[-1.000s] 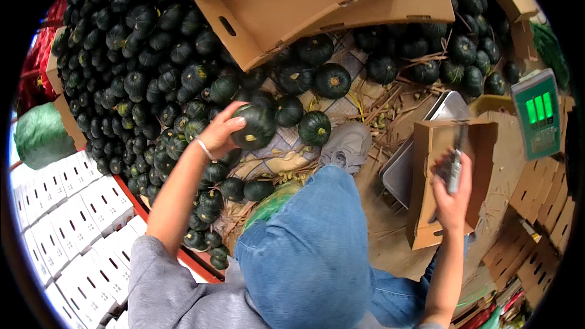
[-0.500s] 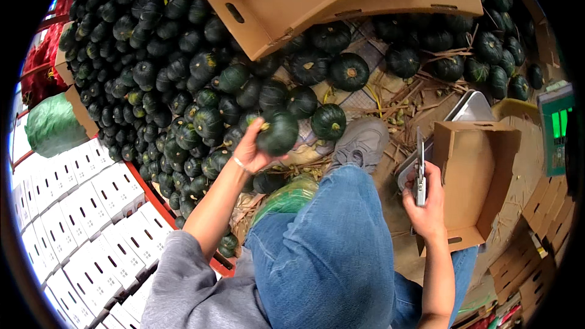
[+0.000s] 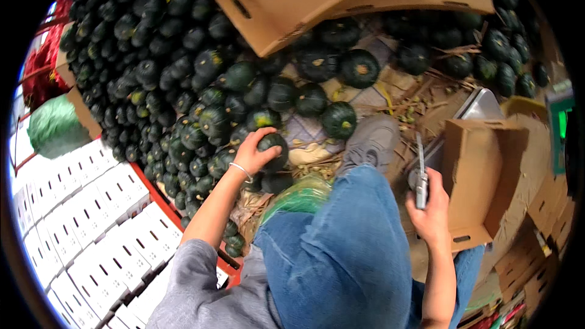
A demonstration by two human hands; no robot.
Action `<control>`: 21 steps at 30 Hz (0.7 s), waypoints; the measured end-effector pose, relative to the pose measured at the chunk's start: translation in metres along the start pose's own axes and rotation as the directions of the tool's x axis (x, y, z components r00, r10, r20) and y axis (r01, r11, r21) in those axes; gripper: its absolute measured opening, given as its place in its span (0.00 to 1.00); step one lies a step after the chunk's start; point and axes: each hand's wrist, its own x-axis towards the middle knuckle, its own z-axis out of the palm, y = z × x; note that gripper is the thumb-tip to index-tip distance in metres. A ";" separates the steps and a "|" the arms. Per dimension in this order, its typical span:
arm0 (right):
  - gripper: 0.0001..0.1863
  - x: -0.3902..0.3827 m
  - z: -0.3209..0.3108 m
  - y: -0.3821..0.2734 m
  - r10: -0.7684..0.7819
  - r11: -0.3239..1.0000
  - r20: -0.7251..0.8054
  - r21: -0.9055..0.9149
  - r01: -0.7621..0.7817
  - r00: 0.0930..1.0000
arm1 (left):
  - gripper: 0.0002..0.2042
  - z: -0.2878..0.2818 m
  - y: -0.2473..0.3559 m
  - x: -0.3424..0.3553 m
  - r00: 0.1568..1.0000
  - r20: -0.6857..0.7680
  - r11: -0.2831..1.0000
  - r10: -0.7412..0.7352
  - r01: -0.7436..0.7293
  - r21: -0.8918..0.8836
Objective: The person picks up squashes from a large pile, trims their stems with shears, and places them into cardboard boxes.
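Observation:
My left hand (image 3: 255, 153), a pale band on its wrist, is closed on a dark green kabocha squash (image 3: 275, 147), fingers over its top and thumb on the near side. This squash is at the near edge of a big heap of similar squashes (image 3: 213, 120); whether it rests on others I cannot tell. Over to the right, my right hand (image 3: 431, 202) is wrapped round a silver metal hand tool (image 3: 421, 186) with a narrow blade pointing away from me. Its exact kind is unclear. Just right of that hand stands a small open cardboard box (image 3: 478, 186).
Large cardboard trays (image 3: 292, 0) lie over the heap at the far side. White boxes (image 3: 91, 219) are stacked at left. A green plastic-wrapped bundle (image 3: 298, 201) is beside my knee. A scale display (image 3: 560, 128) stands at far right. Dry stalks (image 3: 420, 94) litter the floor.
My left hand has turned, its fingers now over the top of a squash nearer the heap; whether it is the same squash I cannot tell. My right hand keeps the tool. The view has shifted slightly.

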 end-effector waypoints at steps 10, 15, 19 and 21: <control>0.26 -0.004 0.010 0.015 0.032 0.999 0.019 -0.004 -0.032 0.999 | 0.16 -0.165 -0.103 -0.051 0.773 -0.571 0.616 0.274 0.315 0.722; 0.27 -0.004 0.006 0.010 -0.022 0.999 0.046 -0.047 0.024 0.999 | 0.43 -0.100 -0.082 0.016 0.902 -0.425 0.907 0.075 0.116 0.406; 0.28 -0.016 -0.002 0.021 -0.003 0.997 0.040 -0.077 0.006 0.999 | 0.42 -0.108 -0.088 0.004 0.885 -0.442 0.966 0.148 -0.033 0.258; 0.29 -0.027 -0.011 0.033 -0.004 0.988 -0.008 -0.156 0.003 1.000 | 0.40 -0.115 -0.072 -0.023 0.943 -0.105 0.744 -0.315 0.177 -0.644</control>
